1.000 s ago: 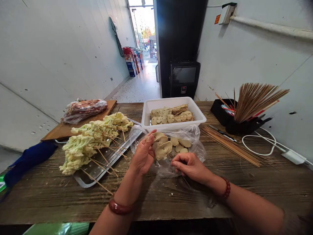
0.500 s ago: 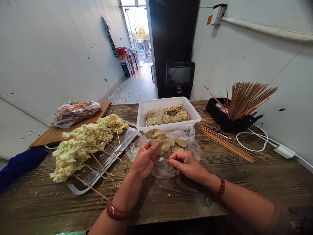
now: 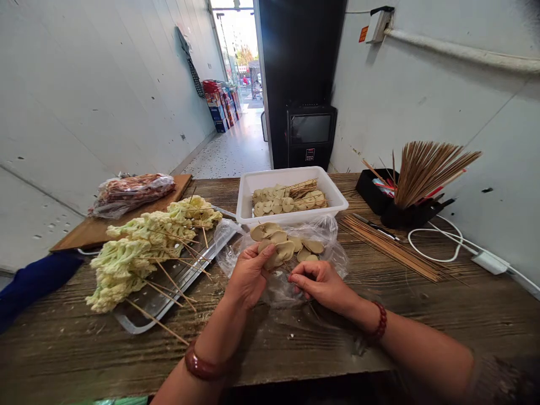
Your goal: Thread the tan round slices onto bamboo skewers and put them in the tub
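Observation:
My left hand (image 3: 252, 275) pinches a few thin, round, beige slices (image 3: 283, 252) between thumb and fingers. What food they are I cannot make out. My right hand (image 3: 319, 284) is closed around the lower end of a thin wooden skewer (image 3: 287, 266), whose tip runs up to those slices. Just beyond both hands, more loose slices (image 3: 313, 246) lie on a spread clear plastic bag (image 3: 331, 229). Behind the bag stands a white plastic tub (image 3: 342, 206), holding similar slices threaded on skewers (image 3: 270, 207).
Skewered cauliflower (image 3: 122, 264) covers a metal tray (image 3: 137, 325) at left, sticks jutting rightward. Behind it, a bagged meat-like bundle (image 3: 134, 194) lies on a wooden board (image 3: 78, 239). At right are loose skewers (image 3: 392, 253), a black holder (image 3: 400, 216) full of skewers, and a white cable (image 3: 426, 229).
Both hands stay almost in place. The slices at my left fingers have shifted slightly; the view has moved a touch.

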Motion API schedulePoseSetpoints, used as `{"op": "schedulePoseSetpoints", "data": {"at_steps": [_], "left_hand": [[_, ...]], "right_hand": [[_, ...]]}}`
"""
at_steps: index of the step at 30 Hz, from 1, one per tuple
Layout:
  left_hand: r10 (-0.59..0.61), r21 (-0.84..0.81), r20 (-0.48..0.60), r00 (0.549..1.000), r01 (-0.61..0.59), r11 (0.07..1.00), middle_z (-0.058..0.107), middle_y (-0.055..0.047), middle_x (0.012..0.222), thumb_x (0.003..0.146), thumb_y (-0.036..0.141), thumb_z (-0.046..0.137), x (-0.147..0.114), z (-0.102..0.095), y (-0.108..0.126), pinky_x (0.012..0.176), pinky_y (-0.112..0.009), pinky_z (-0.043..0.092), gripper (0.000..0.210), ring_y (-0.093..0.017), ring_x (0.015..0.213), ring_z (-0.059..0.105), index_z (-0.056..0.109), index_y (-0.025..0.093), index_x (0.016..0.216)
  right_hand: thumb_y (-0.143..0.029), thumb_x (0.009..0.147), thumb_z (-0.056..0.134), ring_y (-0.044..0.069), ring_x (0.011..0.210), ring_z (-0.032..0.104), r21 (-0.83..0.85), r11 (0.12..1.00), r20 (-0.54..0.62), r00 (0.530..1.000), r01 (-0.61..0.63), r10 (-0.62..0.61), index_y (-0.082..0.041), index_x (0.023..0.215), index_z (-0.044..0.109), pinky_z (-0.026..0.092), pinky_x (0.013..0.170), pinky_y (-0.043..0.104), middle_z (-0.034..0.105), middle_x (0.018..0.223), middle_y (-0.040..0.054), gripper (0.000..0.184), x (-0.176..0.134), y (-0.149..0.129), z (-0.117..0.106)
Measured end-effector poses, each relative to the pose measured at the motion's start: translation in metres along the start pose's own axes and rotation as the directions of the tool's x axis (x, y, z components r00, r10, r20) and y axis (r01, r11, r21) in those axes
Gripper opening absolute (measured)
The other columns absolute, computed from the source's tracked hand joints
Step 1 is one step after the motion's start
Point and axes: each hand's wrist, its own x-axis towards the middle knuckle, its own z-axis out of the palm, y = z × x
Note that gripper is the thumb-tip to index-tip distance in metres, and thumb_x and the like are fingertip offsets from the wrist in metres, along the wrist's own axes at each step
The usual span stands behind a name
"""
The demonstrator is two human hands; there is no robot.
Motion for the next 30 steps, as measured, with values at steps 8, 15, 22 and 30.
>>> {"op": "schedulePoseSetpoints", "data": {"at_steps": [8, 15, 22, 30], "left_hand": [[-0.007, -0.001, -0.001, 1.0, 0.007, 1.0, 0.071, -0.004, 0.07, 0.055, 0.03, 0.09, 0.0, 0.001, -0.002, 0.066, -0.025, 0.055, 0.032, -0.015, 0.067, 0.066, 0.075, 0.013, 0.077], [-0.019, 0.01, 0.004, 1.0, 0.019, 1.0, 0.072, -0.004, 0.071, 0.057, 0.03, 0.089, 0.0, 0.001, -0.005, 0.066, -0.024, 0.054, 0.03, -0.014, 0.066, 0.065, 0.075, 0.013, 0.078], [-0.03, 0.012, 0.009, 1.0, 0.03, 0.999, 0.072, -0.005, 0.071, 0.059, 0.029, 0.088, 0.0, 0.001, -0.008, 0.064, -0.022, 0.051, 0.029, -0.013, 0.065, 0.064, 0.074, 0.011, 0.076], [-0.026, 0.012, 0.023, 0.999, 0.026, 1.0, 0.071, -0.004, 0.07, 0.059, 0.029, 0.088, -0.002, 0.003, -0.011, 0.062, -0.022, 0.049, 0.028, -0.012, 0.063, 0.062, 0.074, 0.012, 0.075]], "right_hand": [[-0.042, 0.082, 0.066, 0.007, 0.045, 0.046, -0.012, 1.0, -0.015, 1.0, 0.0, 0.0, -0.014, 0.07, 0.066, 0.035, 0.043, 0.019, 0.062, 0.059, 0.0005, 0.031, 0.0, 0.002, 0.0], [-0.037, 0.084, 0.063, 0.007, 0.045, 0.046, -0.058, 0.998, -0.031, 0.999, 0.004, -0.006, -0.014, 0.07, 0.065, 0.034, 0.043, 0.019, 0.062, 0.058, 0.0002, 0.027, 0.0, 0.001, -0.002], [-0.038, 0.083, 0.063, 0.008, 0.046, 0.047, -0.057, 0.998, -0.032, 0.999, 0.02, -0.021, -0.015, 0.07, 0.065, 0.035, 0.044, 0.02, 0.063, 0.058, 0.0006, 0.027, 0.001, 0.0, -0.003], [-0.041, 0.084, 0.063, 0.008, 0.045, 0.047, -0.033, 0.999, -0.034, 0.999, 0.029, -0.03, -0.015, 0.069, 0.063, 0.036, 0.045, 0.02, 0.06, 0.057, -0.0007, 0.03, 0.0, 0.0, -0.004]]}}
